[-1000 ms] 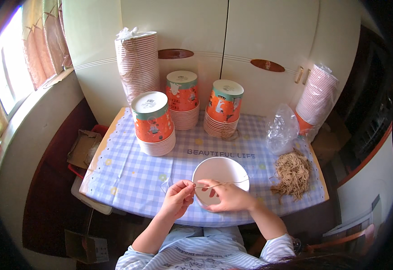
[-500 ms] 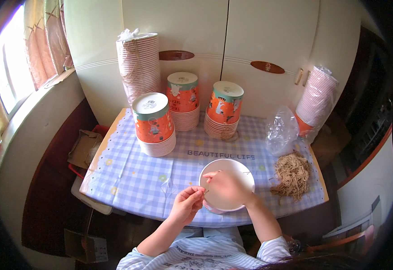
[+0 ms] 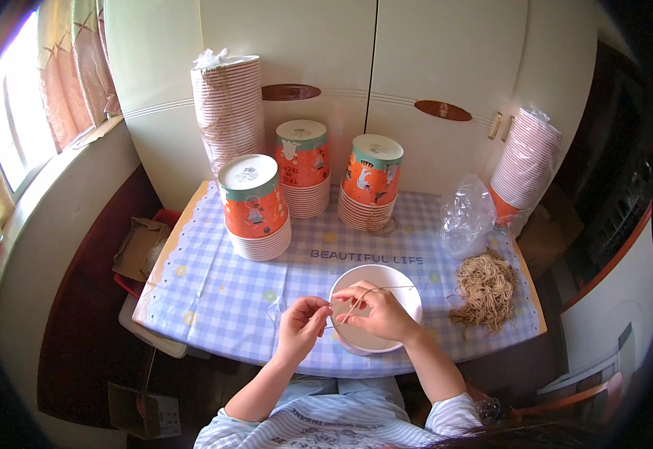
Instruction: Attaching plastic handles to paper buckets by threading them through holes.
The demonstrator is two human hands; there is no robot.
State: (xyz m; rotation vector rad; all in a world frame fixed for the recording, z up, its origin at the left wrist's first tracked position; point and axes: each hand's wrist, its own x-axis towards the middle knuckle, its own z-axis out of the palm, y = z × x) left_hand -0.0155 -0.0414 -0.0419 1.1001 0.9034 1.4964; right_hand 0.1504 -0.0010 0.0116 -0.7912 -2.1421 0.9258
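Observation:
A white paper bucket (image 3: 412, 318) stands at the table's near edge, its open mouth facing up. Over its rim my left hand (image 3: 302, 323) pinches a thin tan string (image 3: 354, 305) between thumb and fingertips. My right hand (image 3: 383, 314) is above the bucket's opening with the string running across its bent fingers; its thumb and fingers are slightly apart. A straight length of the string stretches from the right hand over the bucket's far right rim. The bucket's outside is mostly hidden.
A heap of tan strings (image 3: 485, 292) lies at the right beside a crumpled clear bag (image 3: 466, 217). Upside-down stacks of orange buckets (image 3: 254, 213) stand at the back. Tall wrapped stacks (image 3: 229, 112) rise at back left and right. A checked cloth (image 3: 229, 299) covers the table.
My right hand was blurred in motion over the bucket and now shows sharply, with the string looped across its fingers. My left hand has shifted slightly up and left.

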